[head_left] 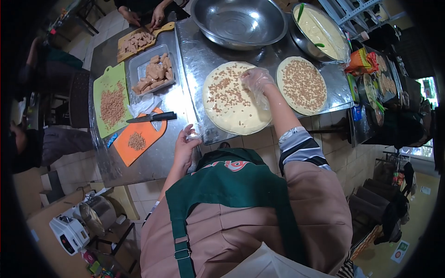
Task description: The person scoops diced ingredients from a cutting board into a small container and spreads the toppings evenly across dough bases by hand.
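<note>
My right hand (257, 81), in a clear plastic glove, is over the upper right of a round sheet of pale dough (236, 118). Its fingers are drawn together and point down at the dough; what they hold, if anything, is hidden. Small brown chopped pieces (220, 85) lie scattered over this sheet, denser on its upper part. To the right, a second round dough sheet (301, 85) is covered more evenly with such pieces. Near the table's front edge, left of the first sheet, is my bare left hand (186, 143), fingers curled with a gap to the thumb.
At left are a green cutting board (103, 85) with chopped pieces, an orange board (125, 150), a black-handled knife (160, 116) and a plastic tub (135, 69) of sausage chunks. A large metal bowl (238, 23) stands behind. Another person's hands (157, 16) work at a wooden board (162, 30).
</note>
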